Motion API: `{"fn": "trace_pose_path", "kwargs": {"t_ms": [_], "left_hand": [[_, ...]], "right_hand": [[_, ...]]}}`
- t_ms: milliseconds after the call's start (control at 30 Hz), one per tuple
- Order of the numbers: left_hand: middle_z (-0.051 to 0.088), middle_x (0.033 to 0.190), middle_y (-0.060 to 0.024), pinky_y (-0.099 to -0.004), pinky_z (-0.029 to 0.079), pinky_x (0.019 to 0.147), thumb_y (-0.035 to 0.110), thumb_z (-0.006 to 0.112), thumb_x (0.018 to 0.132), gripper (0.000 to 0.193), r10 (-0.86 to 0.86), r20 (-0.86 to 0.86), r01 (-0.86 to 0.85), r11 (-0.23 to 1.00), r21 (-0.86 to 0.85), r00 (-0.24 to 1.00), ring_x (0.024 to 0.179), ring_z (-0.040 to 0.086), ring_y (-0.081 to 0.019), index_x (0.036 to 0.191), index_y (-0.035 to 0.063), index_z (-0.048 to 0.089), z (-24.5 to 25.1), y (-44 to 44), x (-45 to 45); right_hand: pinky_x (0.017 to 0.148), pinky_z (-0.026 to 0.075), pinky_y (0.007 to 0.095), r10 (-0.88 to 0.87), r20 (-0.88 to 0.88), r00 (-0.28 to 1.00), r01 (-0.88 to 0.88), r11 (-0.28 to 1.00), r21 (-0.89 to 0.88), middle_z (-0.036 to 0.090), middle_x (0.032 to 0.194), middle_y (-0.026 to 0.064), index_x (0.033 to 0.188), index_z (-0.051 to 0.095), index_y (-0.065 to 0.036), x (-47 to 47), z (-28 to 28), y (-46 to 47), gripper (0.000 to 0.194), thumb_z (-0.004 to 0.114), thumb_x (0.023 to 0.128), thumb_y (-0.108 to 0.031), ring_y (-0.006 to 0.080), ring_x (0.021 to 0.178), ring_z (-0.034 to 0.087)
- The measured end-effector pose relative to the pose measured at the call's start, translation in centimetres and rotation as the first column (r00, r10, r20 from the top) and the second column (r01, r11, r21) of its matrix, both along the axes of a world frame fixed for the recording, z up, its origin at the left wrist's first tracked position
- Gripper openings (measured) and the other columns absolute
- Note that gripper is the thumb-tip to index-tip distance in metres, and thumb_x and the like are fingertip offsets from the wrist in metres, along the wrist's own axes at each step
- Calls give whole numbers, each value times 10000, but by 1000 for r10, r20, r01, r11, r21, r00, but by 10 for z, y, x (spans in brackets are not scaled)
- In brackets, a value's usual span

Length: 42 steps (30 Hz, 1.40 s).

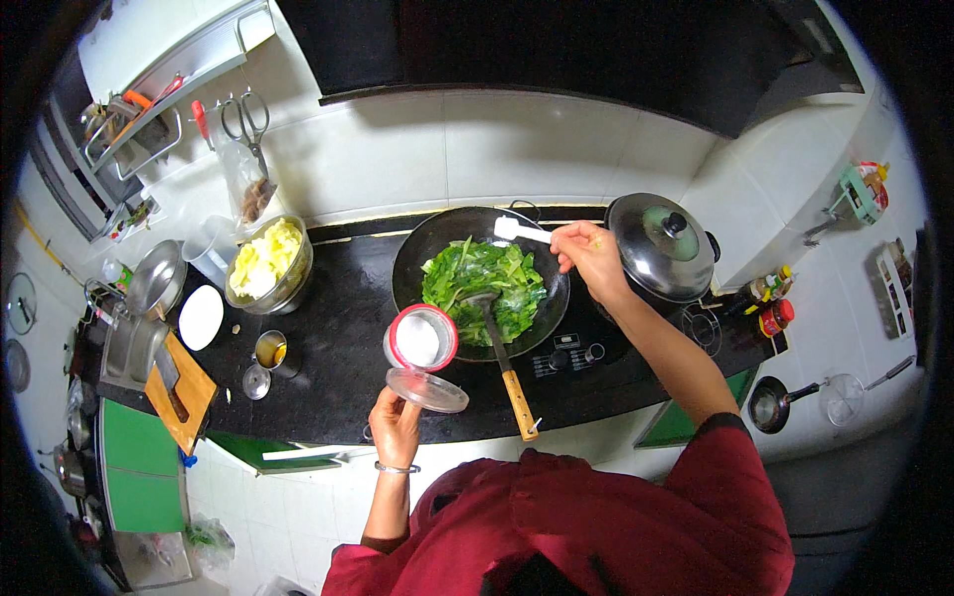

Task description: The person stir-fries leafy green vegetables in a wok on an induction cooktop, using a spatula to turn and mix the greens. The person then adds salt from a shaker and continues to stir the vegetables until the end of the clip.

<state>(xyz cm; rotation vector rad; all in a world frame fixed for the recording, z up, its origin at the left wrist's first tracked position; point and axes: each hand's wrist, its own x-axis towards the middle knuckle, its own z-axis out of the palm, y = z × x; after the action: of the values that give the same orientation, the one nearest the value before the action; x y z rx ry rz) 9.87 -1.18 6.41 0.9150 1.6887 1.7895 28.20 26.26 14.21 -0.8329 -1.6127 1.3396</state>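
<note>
My left hand (395,427) grips a red-rimmed jar (420,339) whose clear lid (428,390) is flipped back toward me. White granules fill part of it. Over the far right rim of a black wok (408,272), my right hand (591,255) holds a small white plastic spoon (519,230); a little white matter shows in its bowl. Chopped leafy greens (484,283) lie in the wok. A metal spatula (492,320) rests among them, its wooden handle (519,406) reaching out over the counter's front edge.
Right of the wok stands a lidded pan (662,247) beside sauce bottles (764,290). On the left are a colander of pale yellow-green leaves (266,257), a white plate (200,318), a metal cup (271,350), and a cleaver (171,381) on a wooden board (195,402) overhanging the counter edge.
</note>
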Motion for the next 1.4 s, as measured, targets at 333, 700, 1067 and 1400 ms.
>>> {"fn": "trace_pose_path", "kwargs": {"t_ms": [333,700,1067,1400], "left_hand": [[611,855,-49,-252,451,709,44,621,786,98,-31,-253,49,997,63,967,776,566,-130,877,11,608,6,9,16],[576,815,-89,-257,449,630,82,660,756,170,-15,-220,8,1000,-30,975,675,565,-153,892,2,598,0,12,17],[579,832,21,-203,420,703,33,586,822,115,-1,42,1,1000,0,999,765,513,-54,934,9,592,0,-8,-8],[606,847,-18,-216,444,694,47,594,824,143,148,-6,-148,989,15,989,765,539,-72,957,-5,591,17,-33,-21]], "right_hand": [[563,469,384,170,506,845,-466,698,544,577,670,154,698,565,-2,-42,22,-103,106,568,759,-89,324,626,582],[442,457,216,388,99,916,-337,882,-328,592,661,92,780,592,38,-37,-9,-87,87,602,776,-47,111,528,549],[475,459,218,163,38,986,-145,948,-284,589,676,65,793,578,23,8,-9,-41,73,595,780,-47,87,527,528],[459,475,241,-56,257,965,34,996,87,603,620,54,738,597,11,-48,-51,6,75,603,760,-61,90,519,578]]}}
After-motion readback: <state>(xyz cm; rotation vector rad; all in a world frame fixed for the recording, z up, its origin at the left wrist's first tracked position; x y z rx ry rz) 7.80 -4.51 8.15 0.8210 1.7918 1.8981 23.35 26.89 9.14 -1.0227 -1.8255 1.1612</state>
